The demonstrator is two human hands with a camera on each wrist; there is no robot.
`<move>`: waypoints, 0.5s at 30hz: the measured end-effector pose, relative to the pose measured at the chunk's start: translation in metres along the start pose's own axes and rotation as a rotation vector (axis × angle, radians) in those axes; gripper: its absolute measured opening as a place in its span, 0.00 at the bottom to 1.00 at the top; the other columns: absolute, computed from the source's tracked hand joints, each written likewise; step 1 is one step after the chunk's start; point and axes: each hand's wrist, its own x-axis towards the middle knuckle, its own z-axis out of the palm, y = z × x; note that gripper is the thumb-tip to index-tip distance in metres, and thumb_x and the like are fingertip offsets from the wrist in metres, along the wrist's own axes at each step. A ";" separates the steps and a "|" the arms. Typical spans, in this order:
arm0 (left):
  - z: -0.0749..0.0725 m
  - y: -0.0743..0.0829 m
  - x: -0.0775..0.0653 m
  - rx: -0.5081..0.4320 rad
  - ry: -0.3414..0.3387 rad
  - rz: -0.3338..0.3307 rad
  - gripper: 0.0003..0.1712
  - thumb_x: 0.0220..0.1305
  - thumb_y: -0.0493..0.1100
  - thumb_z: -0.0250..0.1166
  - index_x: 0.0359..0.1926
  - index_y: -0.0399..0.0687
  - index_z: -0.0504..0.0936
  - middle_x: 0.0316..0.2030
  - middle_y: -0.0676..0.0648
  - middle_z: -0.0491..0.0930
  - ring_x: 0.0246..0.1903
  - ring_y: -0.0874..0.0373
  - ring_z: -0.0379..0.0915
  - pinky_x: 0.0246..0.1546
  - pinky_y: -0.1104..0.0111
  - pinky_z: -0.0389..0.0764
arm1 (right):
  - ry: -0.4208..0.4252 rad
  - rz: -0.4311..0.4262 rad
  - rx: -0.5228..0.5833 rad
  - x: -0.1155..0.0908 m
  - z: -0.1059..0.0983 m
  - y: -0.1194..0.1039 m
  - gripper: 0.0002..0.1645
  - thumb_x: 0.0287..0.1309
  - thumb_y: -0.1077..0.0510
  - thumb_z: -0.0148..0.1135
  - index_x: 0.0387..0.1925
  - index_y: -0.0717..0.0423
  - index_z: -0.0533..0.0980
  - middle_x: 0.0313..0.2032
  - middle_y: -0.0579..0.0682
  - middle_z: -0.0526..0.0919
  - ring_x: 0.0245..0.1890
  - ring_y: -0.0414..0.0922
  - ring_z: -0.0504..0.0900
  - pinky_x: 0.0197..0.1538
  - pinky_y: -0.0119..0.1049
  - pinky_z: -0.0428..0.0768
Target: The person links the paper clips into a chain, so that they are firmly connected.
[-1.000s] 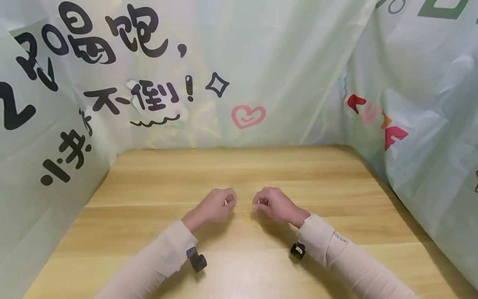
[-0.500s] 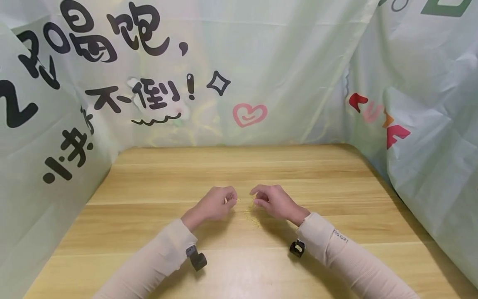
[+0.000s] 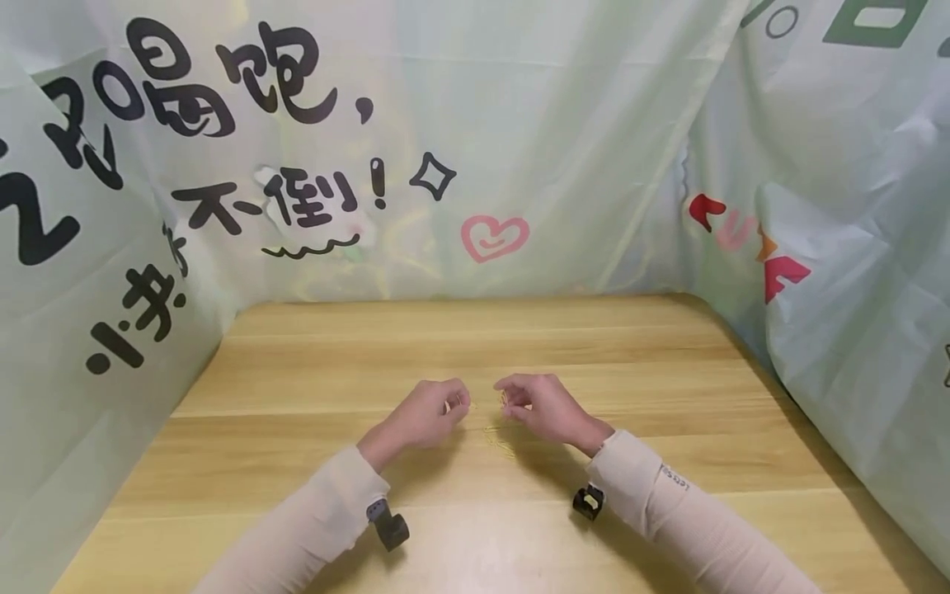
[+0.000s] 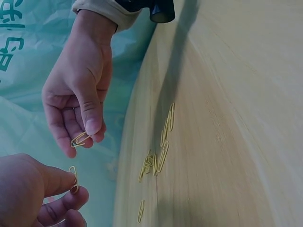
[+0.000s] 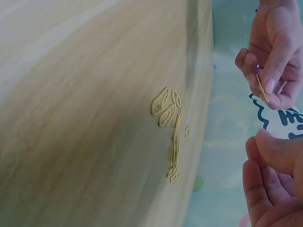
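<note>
My left hand (image 3: 432,412) and right hand (image 3: 547,406) face each other above the middle of the table. Between its thumb and finger the left hand pinches a yellow paper clip (image 4: 74,179), one end of which sticks out. A second paper clip (image 4: 80,140) is pinched by the right hand, its looped end showing beyond the thumb; in the right wrist view that clip is hidden behind the fingers. On the wood beneath the hands lie several more yellow paper clips (image 5: 165,106), some overlapping in a rough line. One paper clip (image 4: 141,211) lies apart from them.
The wood-grain table (image 3: 475,338) is enclosed at the back and sides by a pale green printed cloth (image 3: 579,148). Its left side cloth (image 3: 96,313) carries black lettering. A small black camera (image 3: 389,528) hangs at the left cuff, another black camera (image 3: 589,501) at the right.
My right hand's fingertips have come away from the loose paper clips with one between them. The left hand stays nearly where it was. The head view shifts slightly.
</note>
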 end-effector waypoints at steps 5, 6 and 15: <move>-0.001 0.001 0.001 -0.014 0.014 0.015 0.04 0.69 0.36 0.57 0.37 0.43 0.78 0.30 0.50 0.80 0.19 0.63 0.69 0.21 0.70 0.74 | 0.022 0.006 -0.013 0.000 -0.002 -0.002 0.20 0.55 0.69 0.67 0.51 0.65 0.77 0.32 0.46 0.82 0.36 0.44 0.85 0.41 0.33 0.82; -0.001 0.002 0.001 -0.015 0.014 0.014 0.04 0.69 0.36 0.57 0.36 0.44 0.78 0.30 0.50 0.80 0.19 0.63 0.70 0.22 0.70 0.74 | 0.025 0.006 -0.012 0.000 -0.002 -0.003 0.20 0.55 0.69 0.68 0.51 0.65 0.77 0.32 0.46 0.82 0.35 0.43 0.85 0.40 0.32 0.82; 0.001 0.003 0.000 -0.014 0.026 0.012 0.03 0.68 0.36 0.58 0.36 0.45 0.77 0.29 0.52 0.79 0.18 0.64 0.67 0.20 0.71 0.73 | 0.027 0.007 0.041 0.000 -0.001 -0.006 0.19 0.57 0.68 0.66 0.52 0.65 0.76 0.31 0.45 0.82 0.31 0.38 0.83 0.36 0.30 0.81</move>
